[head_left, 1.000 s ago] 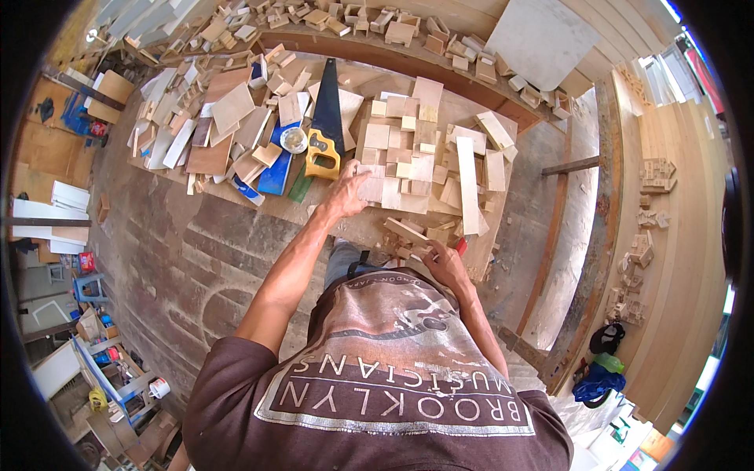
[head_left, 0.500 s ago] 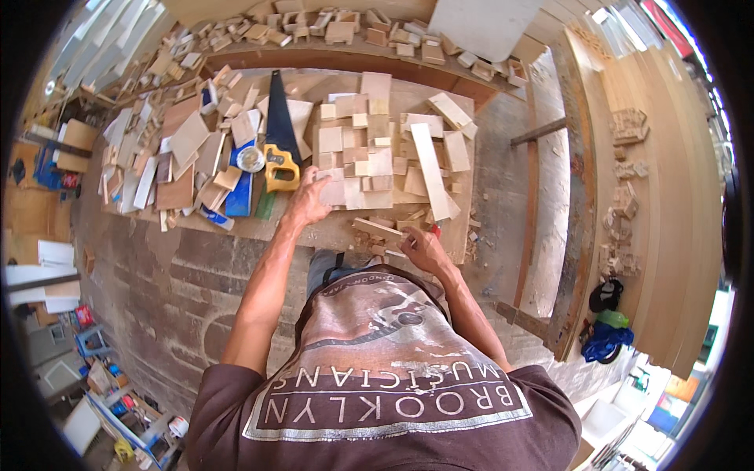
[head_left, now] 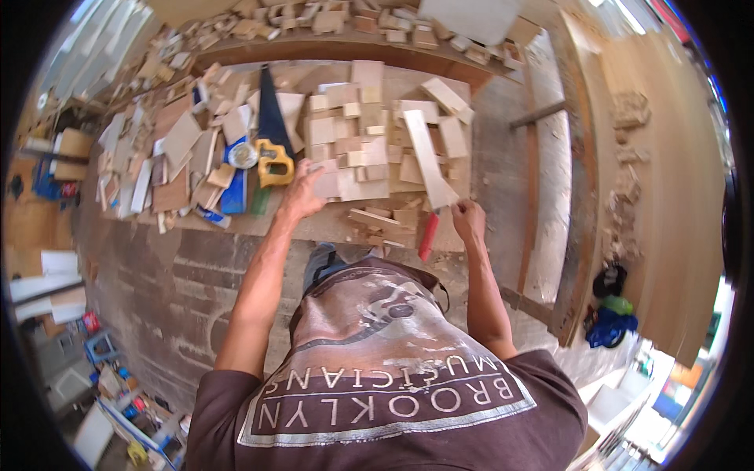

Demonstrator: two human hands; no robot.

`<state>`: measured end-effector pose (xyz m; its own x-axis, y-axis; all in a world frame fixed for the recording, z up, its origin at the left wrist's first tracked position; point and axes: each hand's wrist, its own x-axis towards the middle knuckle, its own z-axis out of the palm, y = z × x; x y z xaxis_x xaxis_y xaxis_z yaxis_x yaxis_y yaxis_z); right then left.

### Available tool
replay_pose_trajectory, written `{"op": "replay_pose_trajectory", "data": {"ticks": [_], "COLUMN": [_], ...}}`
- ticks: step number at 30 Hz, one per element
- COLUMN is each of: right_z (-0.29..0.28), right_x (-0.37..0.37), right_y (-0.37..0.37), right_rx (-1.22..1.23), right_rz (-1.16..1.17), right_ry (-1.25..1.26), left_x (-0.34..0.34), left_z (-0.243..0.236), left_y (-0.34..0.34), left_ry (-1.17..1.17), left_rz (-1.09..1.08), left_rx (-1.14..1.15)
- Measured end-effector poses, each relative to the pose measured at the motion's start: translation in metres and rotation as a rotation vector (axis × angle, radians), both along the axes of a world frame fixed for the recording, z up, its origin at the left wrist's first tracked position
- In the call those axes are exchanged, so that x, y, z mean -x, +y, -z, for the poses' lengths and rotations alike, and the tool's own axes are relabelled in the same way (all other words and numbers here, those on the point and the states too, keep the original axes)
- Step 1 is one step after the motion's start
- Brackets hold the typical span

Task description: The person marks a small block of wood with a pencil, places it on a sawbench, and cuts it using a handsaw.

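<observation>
My left hand (head_left: pixel 302 193) rests at the near left corner of a panel of pale wooden blocks (head_left: pixel 345 147), fingers stretched out against its edge. The blocks differ in height and sit close together. My right hand (head_left: pixel 469 217) is closed at the near end of a long pale wood strip (head_left: pixel 425 149); what its fingers hold, if anything, I cannot make out. A red-handled tool (head_left: pixel 429 236) lies just left of that hand. Between my hands are a narrow wood stick (head_left: pixel 375 217) and small offcuts. A handsaw (head_left: pixel 275 162) with a yellow handle lies beyond my left hand.
Mixed offcuts (head_left: pixel 177 149) heap up on the left of the worktable, beside a round clear container (head_left: pixel 243 155). Small wooden pieces (head_left: pixel 330 21) line a far ledge. A wide plank (head_left: pixel 667 196) with carved pieces stands at the right.
My right hand has moved right, away from the narrow wood stick, to the near end of the long strip. The red-handled tool now shows in full. My left hand stays at the panel.
</observation>
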<state>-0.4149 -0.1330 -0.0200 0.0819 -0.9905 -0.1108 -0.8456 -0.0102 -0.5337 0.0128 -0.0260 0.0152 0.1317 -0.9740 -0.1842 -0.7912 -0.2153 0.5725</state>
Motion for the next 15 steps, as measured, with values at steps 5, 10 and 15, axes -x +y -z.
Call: {"op": "replay_pose_trajectory", "data": {"ticks": [5,10,15], "right_z": [-0.028,-0.033,-0.052], "right_x": [-0.052,-0.131,-0.238], "right_y": [0.046,0.043,0.018], "right_rx": [-0.012,-0.046,-0.044], "right_rz": [-0.031,-0.281,-0.577], "right_ry": [-0.066,-0.276,-0.358], "left_x": [-0.005,-0.005,-0.011], "left_z": [0.01,-0.005,0.02], "left_y": [0.002,0.003,0.008], "left_ry": [-0.037,-0.068,-0.05], "left_rz": [-0.009,-0.001,-0.007], "left_rx": [0.006,-0.029,-0.02]}}
